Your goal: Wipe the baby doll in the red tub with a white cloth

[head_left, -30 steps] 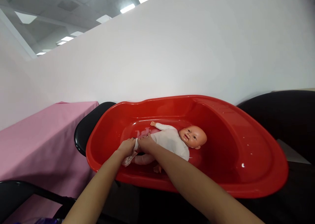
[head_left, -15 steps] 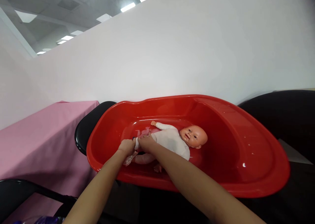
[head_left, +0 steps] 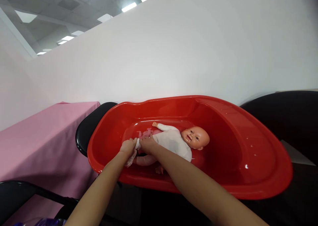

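Note:
A baby doll (head_left: pixel 174 143) with a bald head and white cloth body lies on its back in a red baby bathtub (head_left: pixel 159 183), its head towards the right. Both my hands are together at the doll's raised leg, near its foot end. My left hand (head_left: pixel 128 146) is closed on white fabric (head_left: pixel 137 143) at the leg's end. My right hand (head_left: pixel 148 144) wraps round the leg just beside it, its fingers partly hidden. Pale, patterned material, perhaps the other foot's covering, shows under my left hand. The doll's other leg (head_left: pixel 146 160) lies low in the tub.
Shallow water seems to cover the tub floor. A black chair (head_left: pixel 85 130) stands behind the tub's left end, next to a table with a pink cloth (head_left: pixel 49 130). Behind rises a white wall (head_left: pixel 186 47). Another black chair back (head_left: pixel 285 116) is at the right.
My left hand has shifted slightly, and its fingers sit a little higher by the white fabric. The doll, the tub and my right hand look almost the same.

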{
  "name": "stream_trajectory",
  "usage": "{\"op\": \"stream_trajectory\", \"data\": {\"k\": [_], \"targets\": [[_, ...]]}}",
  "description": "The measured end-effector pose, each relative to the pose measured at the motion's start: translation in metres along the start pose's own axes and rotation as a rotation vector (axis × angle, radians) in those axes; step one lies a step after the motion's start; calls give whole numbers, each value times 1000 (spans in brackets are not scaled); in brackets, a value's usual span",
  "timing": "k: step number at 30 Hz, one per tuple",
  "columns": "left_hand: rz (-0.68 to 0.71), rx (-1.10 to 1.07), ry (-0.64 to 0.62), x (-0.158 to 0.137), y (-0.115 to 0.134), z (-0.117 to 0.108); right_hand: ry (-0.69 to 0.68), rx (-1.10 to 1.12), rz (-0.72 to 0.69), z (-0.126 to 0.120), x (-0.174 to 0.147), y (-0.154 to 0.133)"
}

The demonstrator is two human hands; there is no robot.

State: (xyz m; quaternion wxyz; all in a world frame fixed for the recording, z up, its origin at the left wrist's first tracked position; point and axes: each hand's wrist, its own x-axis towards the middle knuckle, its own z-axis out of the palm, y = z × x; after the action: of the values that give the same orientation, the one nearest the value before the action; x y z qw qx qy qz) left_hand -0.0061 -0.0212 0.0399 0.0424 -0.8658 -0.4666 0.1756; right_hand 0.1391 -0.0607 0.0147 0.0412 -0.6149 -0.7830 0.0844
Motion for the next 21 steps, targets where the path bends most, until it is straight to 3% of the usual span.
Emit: {"op": "stream_trajectory", "data": {"k": [9,21], "targets": [[60,68,104,0,3,6,25,17,-6,0,-1,3],[52,0,-44,2,7,-1,51,29,-25,-1,2,3]]}}
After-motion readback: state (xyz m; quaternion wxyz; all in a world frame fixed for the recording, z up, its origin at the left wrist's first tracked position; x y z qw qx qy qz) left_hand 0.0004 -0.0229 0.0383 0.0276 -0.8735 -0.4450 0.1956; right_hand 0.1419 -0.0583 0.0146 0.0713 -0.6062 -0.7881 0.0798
